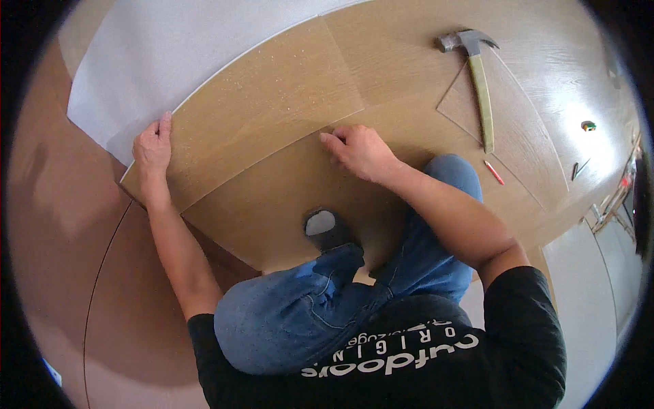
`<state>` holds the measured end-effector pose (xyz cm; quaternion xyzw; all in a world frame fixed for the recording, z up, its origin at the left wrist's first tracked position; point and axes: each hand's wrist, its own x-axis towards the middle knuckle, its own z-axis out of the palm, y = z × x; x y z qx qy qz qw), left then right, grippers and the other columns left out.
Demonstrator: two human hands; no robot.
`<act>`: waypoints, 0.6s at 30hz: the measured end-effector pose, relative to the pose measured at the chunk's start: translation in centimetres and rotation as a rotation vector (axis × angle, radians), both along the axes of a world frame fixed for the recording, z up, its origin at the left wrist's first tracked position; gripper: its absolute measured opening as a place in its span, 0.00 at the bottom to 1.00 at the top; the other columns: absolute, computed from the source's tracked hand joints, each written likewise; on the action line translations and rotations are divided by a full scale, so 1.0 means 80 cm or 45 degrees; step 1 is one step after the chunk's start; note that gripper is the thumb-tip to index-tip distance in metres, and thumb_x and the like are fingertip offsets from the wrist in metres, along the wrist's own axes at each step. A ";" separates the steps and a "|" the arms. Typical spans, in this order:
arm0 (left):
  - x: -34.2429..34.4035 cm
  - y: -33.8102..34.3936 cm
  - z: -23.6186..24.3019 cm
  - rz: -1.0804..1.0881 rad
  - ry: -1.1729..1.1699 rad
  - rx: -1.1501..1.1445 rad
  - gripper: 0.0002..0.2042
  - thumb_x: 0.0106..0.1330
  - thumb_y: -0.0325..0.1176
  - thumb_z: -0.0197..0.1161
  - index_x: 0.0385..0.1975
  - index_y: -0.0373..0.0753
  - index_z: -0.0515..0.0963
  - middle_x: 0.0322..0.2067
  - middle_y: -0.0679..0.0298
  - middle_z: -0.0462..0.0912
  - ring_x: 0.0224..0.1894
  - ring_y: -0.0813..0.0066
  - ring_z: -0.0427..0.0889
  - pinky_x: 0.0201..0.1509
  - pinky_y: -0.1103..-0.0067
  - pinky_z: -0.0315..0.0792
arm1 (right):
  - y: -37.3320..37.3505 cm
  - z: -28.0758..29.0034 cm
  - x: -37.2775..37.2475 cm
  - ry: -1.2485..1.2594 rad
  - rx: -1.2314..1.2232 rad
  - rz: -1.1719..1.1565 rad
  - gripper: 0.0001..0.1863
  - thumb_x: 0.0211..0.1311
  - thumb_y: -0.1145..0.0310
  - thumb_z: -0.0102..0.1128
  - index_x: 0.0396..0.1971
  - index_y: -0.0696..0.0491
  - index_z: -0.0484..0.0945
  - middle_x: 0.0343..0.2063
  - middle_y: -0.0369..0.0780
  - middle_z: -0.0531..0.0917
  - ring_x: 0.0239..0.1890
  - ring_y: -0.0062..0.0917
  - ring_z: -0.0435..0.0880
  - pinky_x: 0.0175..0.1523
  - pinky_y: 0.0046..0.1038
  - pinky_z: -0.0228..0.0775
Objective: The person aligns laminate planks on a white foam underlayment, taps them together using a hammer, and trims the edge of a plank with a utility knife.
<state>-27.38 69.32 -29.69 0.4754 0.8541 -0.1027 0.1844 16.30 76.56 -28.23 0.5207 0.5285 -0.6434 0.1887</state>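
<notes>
A long wood-grain board [272, 82] with light dust specks on it lies across a larger wood-grain sheet [259, 184]. At the board's left end, my left hand [152, 148] is closed round the edge, with some fingers hidden. My right hand [361, 151] is curled at the board's near edge, close to its right corner; the fingertips are partly out of sight and seem to grip that edge. Right of this hand, a claw hammer [482, 95] with a yellowish handle lies partly over a smaller rectangular wood-grain piece [524, 123].
A red pencil [494, 172] lies below the hammer handle. Farther right are a small green-and-orange item [588, 126] and a thin dark tool [579, 170]. White sheeting [157, 61] borders the board at the far left. My shod foot [325, 228] rests on the large sheet.
</notes>
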 end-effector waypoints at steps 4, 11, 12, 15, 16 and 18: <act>-0.002 0.000 -0.002 0.095 0.046 -0.060 0.31 0.74 0.64 0.50 0.41 0.40 0.88 0.35 0.47 0.87 0.42 0.43 0.84 0.51 0.60 0.76 | -0.005 0.001 -0.006 0.031 0.156 0.181 0.25 0.74 0.49 0.52 0.33 0.57 0.84 0.32 0.53 0.86 0.37 0.51 0.85 0.48 0.48 0.77; 0.001 0.005 -0.006 0.024 0.033 -0.079 0.31 0.75 0.64 0.49 0.41 0.41 0.88 0.33 0.46 0.86 0.40 0.42 0.84 0.49 0.58 0.76 | 0.001 -0.006 -0.013 0.104 0.391 0.217 0.16 0.74 0.56 0.58 0.38 0.55 0.84 0.31 0.50 0.86 0.36 0.49 0.85 0.44 0.43 0.77; 0.002 0.001 -0.005 0.011 -0.029 0.004 0.30 0.75 0.64 0.48 0.42 0.43 0.88 0.34 0.46 0.86 0.41 0.41 0.84 0.49 0.57 0.76 | 0.003 -0.011 -0.008 0.182 0.573 0.106 0.13 0.72 0.59 0.60 0.40 0.54 0.84 0.31 0.49 0.86 0.35 0.48 0.85 0.44 0.42 0.78; -0.006 -0.007 -0.010 -0.027 0.088 -0.056 0.29 0.76 0.63 0.48 0.41 0.44 0.88 0.36 0.45 0.86 0.43 0.39 0.83 0.49 0.56 0.75 | 0.041 -0.013 -0.008 0.362 1.054 -0.075 0.07 0.69 0.70 0.63 0.44 0.53 0.84 0.38 0.47 0.86 0.40 0.43 0.85 0.46 0.37 0.79; -0.002 -0.005 -0.014 -0.009 0.080 -0.048 0.29 0.76 0.63 0.48 0.41 0.44 0.88 0.36 0.45 0.86 0.43 0.39 0.83 0.49 0.56 0.75 | 0.062 -0.021 -0.008 0.410 1.219 -0.094 0.08 0.69 0.72 0.62 0.45 0.53 0.84 0.41 0.46 0.86 0.42 0.43 0.85 0.48 0.37 0.79; 0.008 -0.004 -0.021 0.026 0.079 0.092 0.29 0.77 0.61 0.47 0.38 0.42 0.87 0.37 0.44 0.86 0.44 0.38 0.83 0.49 0.55 0.75 | 0.114 -0.050 -0.017 0.405 1.699 0.045 0.10 0.65 0.76 0.62 0.44 0.53 0.85 0.46 0.43 0.85 0.46 0.41 0.82 0.52 0.38 0.76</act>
